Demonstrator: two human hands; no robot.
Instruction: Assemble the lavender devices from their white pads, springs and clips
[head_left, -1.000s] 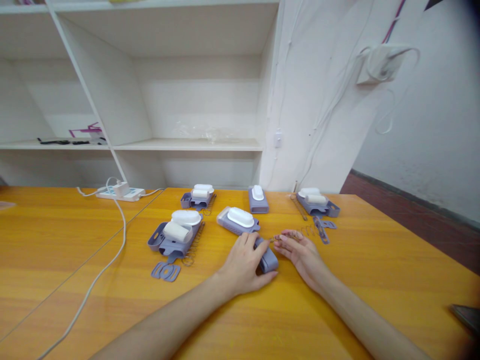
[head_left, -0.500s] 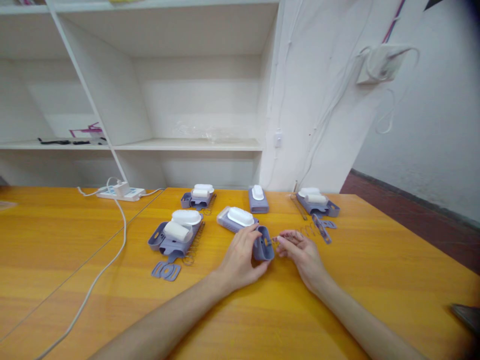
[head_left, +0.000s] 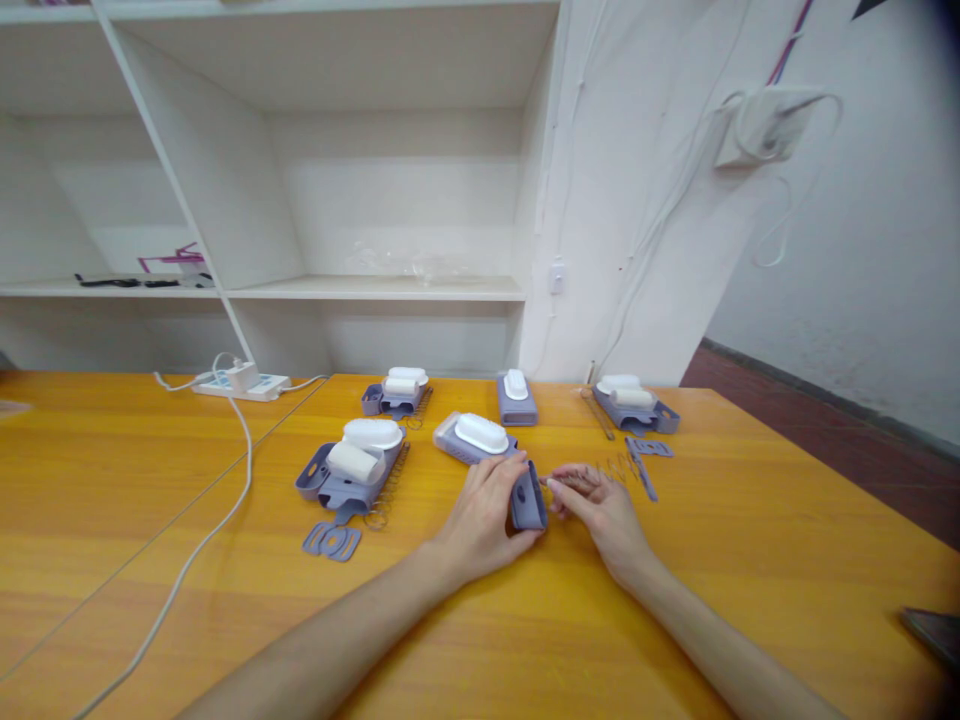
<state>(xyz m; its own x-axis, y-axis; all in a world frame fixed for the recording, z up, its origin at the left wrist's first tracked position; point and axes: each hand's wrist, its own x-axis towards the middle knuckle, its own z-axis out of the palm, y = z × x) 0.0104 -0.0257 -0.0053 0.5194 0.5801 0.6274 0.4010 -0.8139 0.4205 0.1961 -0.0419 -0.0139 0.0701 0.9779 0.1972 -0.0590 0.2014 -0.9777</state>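
Observation:
My left hand (head_left: 487, 510) is closed around a small grey-purple plastic cup-like housing (head_left: 529, 497), its hollow side turned to the right. Close beside that housing, my right hand (head_left: 592, 505) pinches one end of a thin wire coil spring (head_left: 616, 467). The spring stretches out past the knuckles. At its far end is a flat grey-purple plastic strip (head_left: 643, 472), seen nearly edge-on. Whether the spring's tip touches the housing I cannot tell. Just behind my left hand lies a grey-purple body with a white oval brush-like pad (head_left: 482, 433) on top.
Similar sets of parts lie at the left (head_left: 356, 465), back left (head_left: 401, 390) and back right (head_left: 634, 400). Another grey-purple body (head_left: 517, 405) stands at the back. A power strip (head_left: 244, 382) and its white cable (head_left: 225, 525) cross the left of the wooden table (head_left: 600, 640).
The housing in my left hand has turned slightly, showing less of its inside. The flat strip on the spring's far end has swung to a steeper, narrower view.

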